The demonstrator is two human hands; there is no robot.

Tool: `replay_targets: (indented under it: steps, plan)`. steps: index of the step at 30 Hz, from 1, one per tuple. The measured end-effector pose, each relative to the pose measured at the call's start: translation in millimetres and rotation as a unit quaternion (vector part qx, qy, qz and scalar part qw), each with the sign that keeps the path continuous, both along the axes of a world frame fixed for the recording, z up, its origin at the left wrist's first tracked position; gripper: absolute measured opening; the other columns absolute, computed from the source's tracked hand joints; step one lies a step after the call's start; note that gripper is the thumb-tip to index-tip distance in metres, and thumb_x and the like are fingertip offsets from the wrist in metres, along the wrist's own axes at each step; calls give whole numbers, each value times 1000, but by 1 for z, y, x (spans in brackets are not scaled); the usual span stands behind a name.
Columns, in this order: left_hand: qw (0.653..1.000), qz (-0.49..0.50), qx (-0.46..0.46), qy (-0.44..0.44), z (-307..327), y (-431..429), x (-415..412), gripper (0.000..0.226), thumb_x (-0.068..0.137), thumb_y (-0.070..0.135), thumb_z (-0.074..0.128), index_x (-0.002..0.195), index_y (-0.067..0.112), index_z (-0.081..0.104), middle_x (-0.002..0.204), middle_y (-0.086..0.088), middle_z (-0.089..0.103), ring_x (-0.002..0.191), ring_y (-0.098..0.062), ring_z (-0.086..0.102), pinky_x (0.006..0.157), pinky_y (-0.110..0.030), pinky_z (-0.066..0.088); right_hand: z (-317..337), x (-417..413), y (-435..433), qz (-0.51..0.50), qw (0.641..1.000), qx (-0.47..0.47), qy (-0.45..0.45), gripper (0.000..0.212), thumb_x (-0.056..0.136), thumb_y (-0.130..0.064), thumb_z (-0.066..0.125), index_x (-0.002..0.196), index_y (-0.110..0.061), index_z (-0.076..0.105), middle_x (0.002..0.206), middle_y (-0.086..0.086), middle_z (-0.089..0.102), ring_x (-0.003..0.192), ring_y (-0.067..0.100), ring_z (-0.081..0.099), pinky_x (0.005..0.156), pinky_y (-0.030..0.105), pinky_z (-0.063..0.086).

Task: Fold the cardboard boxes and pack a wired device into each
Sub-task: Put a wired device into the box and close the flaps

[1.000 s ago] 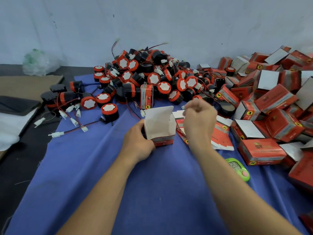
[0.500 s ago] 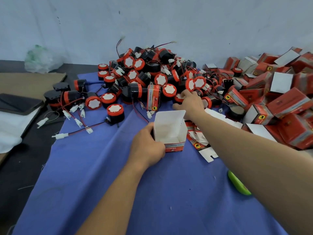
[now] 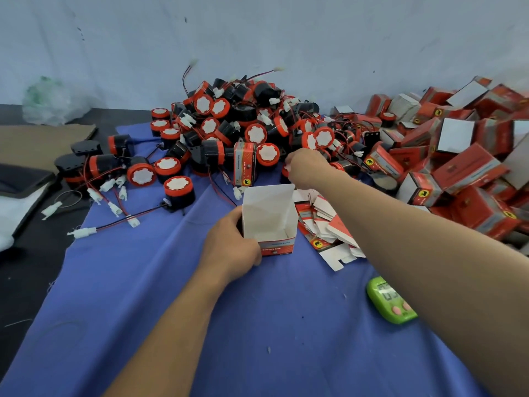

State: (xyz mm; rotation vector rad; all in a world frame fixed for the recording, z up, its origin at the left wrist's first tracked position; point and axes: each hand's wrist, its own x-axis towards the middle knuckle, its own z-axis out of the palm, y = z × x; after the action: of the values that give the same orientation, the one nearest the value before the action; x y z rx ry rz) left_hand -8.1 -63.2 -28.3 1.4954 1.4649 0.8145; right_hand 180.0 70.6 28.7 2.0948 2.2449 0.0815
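1. Blue cloth point(image 3: 171, 296) carries the open box point(image 3: 269, 222), dead centre, gripped by the left hand point(image 3: 229, 247).
2. Right hand point(image 3: 307, 170) has left the box for the device pile point(image 3: 243, 121) at twelve o'clock; its fingers are curled, but I cannot tell whether they grasp anything.
3. Folding seems done; packing follows.

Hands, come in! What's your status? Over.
Left hand grips the open box, upright on blue cloth. Right hand in the device pile, grip unclear. Box mouth clear, empty.
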Motion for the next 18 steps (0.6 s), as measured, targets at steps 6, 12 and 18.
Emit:
replay_targets:
  steps: [6, 12, 18]
  plan:
    - [1000, 1, 3, 2, 0, 0, 0, 77, 54, -5, 71, 113, 45, 62, 94, 23, 69, 86, -8, 62, 51, -25, 49, 5, 8, -7, 18, 998, -49, 43, 33, 93, -10, 61, 124, -2, 56, 117, 17, 65, 95, 33, 62, 72, 41, 50]
    - [1000, 4, 2, -1, 0, 1, 1, 73, 54, -5, 71, 101, 50, 59, 93, 22, 70, 81, -17, 67, 45, -30, 54, -4, 17, -11, 15, 994, -63, 85, 57, 92, -14, 67, 145, -16, 47, 128, 14, 58, 82, 25, 54, 64, 32, 42]
    - [1000, -3, 1, 6, 0, 0, 0, 69, 53, -3, 68, 99, 48, 63, 82, 26, 70, 72, -18, 67, 40, -27, 51, 29, 13, -31, -14, 940, 50, 338, 39, 88, -19, 73, 125, -14, 61, 95, 4, 61, 80, 24, 56, 60, 30, 44]
